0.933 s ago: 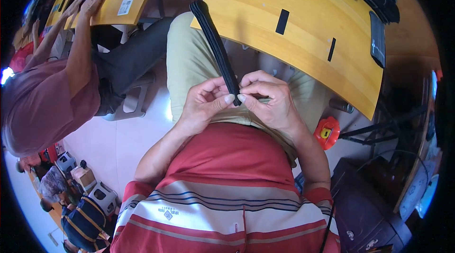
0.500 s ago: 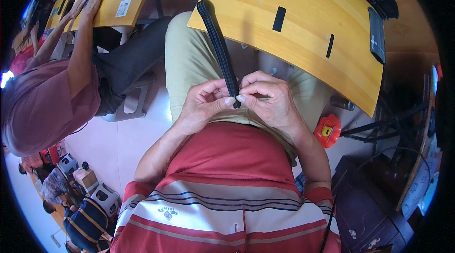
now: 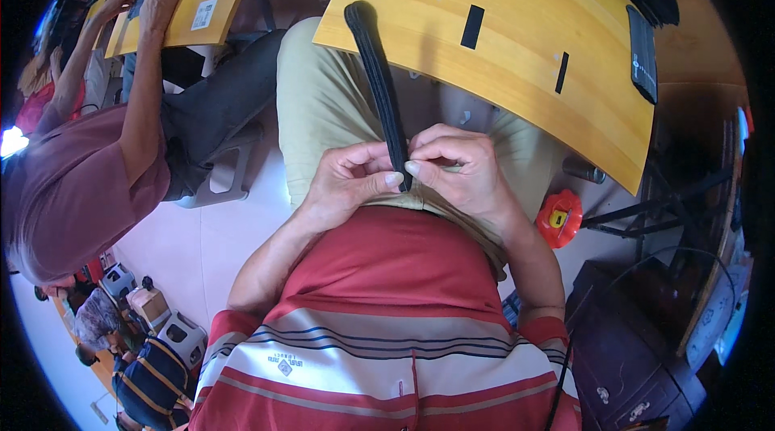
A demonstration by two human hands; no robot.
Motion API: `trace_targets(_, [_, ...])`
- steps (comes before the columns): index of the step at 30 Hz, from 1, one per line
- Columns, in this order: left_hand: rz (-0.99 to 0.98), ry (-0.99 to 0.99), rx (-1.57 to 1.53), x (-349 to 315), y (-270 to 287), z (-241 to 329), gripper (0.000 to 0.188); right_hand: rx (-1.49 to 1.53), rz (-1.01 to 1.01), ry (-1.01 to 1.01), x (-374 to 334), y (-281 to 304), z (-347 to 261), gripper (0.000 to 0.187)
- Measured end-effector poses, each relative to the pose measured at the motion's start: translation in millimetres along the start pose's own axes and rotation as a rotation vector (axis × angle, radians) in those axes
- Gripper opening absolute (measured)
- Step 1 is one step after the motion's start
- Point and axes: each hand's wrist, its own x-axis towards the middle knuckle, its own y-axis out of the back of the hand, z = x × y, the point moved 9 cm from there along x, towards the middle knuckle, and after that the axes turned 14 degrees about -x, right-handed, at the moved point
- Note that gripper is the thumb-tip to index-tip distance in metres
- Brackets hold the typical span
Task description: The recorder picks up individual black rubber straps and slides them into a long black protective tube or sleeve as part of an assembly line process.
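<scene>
Black band: where's it in the head view?
– Above the lap, far end toward the yellow table; left hand and right hand both pinch its near end
– Tip?
– I'd keep both pinches close, edges aligned, pressure light

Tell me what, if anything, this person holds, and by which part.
A long black strip, held near its lower end by the fingers of the left hand and the right hand.
</scene>
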Motion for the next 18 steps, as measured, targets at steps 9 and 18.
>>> trace_targets(9, [-0.031,0.000,0.002,2.2,-2.9,1.2,0.034,-0.021,-0.014,0.041,-1.3,-0.6,0.2,0.009])
trace_targets(18, [0.000,0.009,0.012,2.1,-1.1,-3.2,0.033,-0.024,-0.009,0.021,-6.2,-0.9,6.0,0.010])
